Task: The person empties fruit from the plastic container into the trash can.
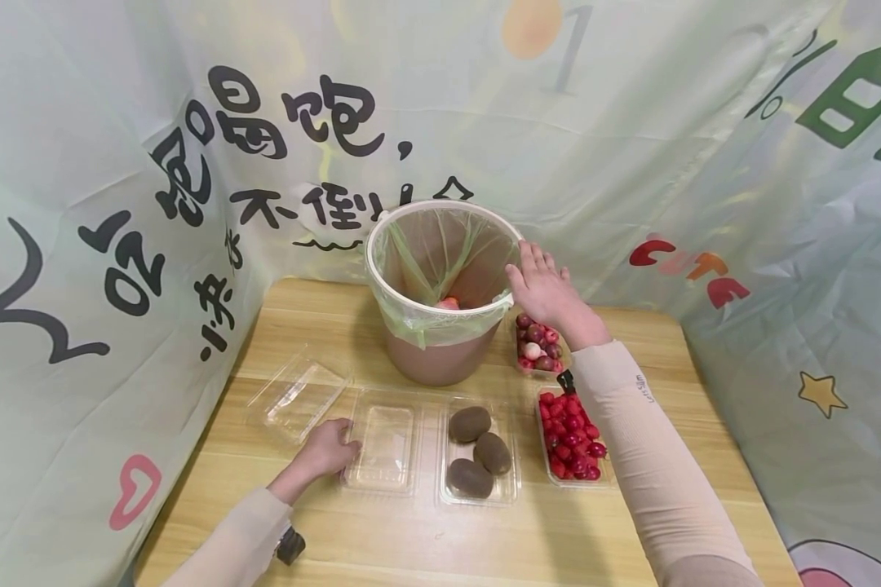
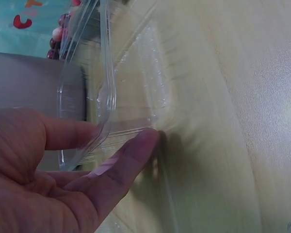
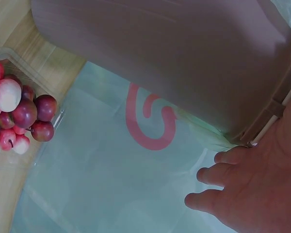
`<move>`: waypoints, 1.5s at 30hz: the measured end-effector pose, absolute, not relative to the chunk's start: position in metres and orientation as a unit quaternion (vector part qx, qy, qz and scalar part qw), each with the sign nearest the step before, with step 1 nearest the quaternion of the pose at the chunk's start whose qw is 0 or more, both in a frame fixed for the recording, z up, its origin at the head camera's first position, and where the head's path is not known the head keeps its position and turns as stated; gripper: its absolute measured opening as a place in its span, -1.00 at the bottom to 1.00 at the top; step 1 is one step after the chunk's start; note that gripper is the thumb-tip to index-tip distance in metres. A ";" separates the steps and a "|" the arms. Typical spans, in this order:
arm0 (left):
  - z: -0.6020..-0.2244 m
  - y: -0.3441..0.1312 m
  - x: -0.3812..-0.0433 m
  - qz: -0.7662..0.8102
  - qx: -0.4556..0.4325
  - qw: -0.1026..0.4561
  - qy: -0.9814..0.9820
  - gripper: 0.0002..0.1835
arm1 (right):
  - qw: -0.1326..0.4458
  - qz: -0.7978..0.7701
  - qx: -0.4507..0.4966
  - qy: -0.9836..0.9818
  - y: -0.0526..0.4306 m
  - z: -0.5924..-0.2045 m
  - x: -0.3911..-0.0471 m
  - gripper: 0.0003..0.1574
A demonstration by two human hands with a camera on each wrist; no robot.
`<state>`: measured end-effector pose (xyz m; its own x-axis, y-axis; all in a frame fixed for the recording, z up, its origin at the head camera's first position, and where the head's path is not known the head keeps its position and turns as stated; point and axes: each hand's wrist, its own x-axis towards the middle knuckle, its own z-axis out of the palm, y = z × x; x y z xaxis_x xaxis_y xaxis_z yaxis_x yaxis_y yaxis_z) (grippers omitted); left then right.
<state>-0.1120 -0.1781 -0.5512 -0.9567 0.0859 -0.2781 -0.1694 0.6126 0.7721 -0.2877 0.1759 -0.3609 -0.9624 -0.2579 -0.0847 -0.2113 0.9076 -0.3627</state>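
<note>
A clear tray [image 1: 383, 448] just beside a box [image 1: 502, 487] of brown fruits [image 1: 470, 426] is pinched by the left hand [image 1: 325, 447]; the lined bin [image 1: 439, 359], a red item [image 1: 449, 303] inside, is touched at its rim by the straight-fingered right hand [image 1: 546, 289].

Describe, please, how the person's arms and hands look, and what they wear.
The left hand and the right hand wear no gloves. The left sleeve and right sleeve are long and pale cream. Small dark lettering marks the right sleeve near the wrist. A small black device shows by the left sleeve, and a black piece by the right one.
</note>
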 end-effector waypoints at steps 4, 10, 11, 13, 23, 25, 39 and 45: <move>-0.545 -0.179 -0.113 0.416 -0.015 0.147 0.897 -0.37 | 0.065 -0.179 -0.122 0.974 0.177 -0.361 -0.288 -0.01; -0.525 -0.178 -0.118 0.383 0.006 0.109 0.917 -0.39 | 0.067 -0.179 -0.121 0.974 0.178 -0.360 -0.288 -0.01; -0.521 -0.178 -0.119 0.377 0.010 0.098 0.921 -0.40 | 0.066 -0.177 -0.121 0.974 0.179 -0.360 -0.288 -0.01; -0.514 -0.176 -0.121 0.367 0.014 0.074 0.927 -0.42 | 0.066 -0.175 -0.121 0.975 0.179 -0.360 -0.288 -0.01; -0.494 -0.153 -0.125 0.398 0.028 0.045 0.916 -0.52 | 0.069 -0.180 -0.121 0.974 0.179 -0.362 -0.287 -0.01; -0.495 -0.147 -0.126 0.414 0.035 0.059 0.908 -0.52 | 0.069 -0.182 -0.121 0.973 0.179 -0.362 -0.287 -0.01; -0.498 -0.099 -0.126 0.532 0.070 0.158 0.829 -0.35 | 0.068 -0.183 -0.120 0.973 0.178 -0.360 -0.288 -0.01; -0.506 -0.077 -0.126 0.548 0.074 0.173 0.815 -0.33 | 0.066 -0.186 -0.118 0.973 0.177 -0.361 -0.287 0.00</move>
